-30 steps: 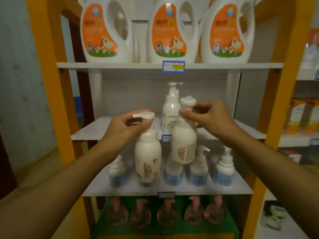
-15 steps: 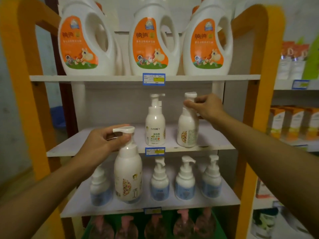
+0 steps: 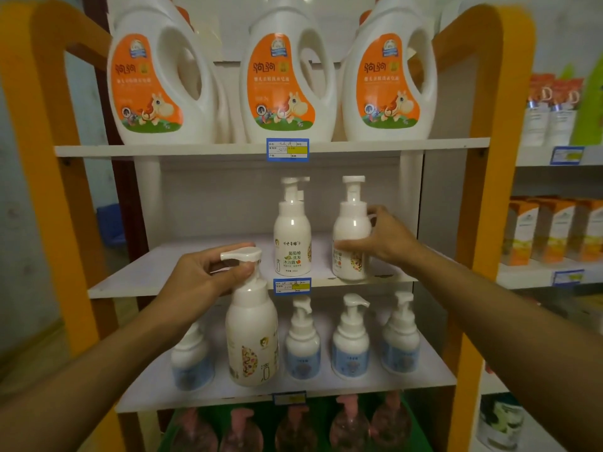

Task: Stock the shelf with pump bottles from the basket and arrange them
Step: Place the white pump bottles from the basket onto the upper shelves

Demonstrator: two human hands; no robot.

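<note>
1. Nearest me, my left hand [image 3: 208, 278] is closed around the pump head and neck of a white pump bottle [image 3: 253, 334], thumb and fingers pinching just under the nozzle. The bottle hangs upright in front of the shelf unit, its body covering part of the lower shelf [image 3: 434, 376] behind it; I cannot tell whether its base touches anything.
2. Behind that bottle, four small blue-labelled pump bottles [image 3: 350, 344] stand in a row along the lower shelf, one to its left and three to its right.
3. Below, at the unit's bottom, a green tray [image 3: 411, 415] holds a row of clear bottles with pink pumps [image 3: 349, 425], blurred.
4. Further in, my right hand [image 3: 385, 239] wraps the body of a second pump bottle [image 3: 350, 233] standing upright near the front edge of the middle shelf [image 3: 137, 275], towards its right end.
5. Just left of it, apart from it, a third pump bottle [image 3: 292, 236] stands at that shelf's front edge, above a blue price tag [image 3: 292, 286].
6. Farthest, the top shelf [image 3: 163, 150] carries three large white jugs with orange labels [image 3: 284, 79] side by side.
</note>
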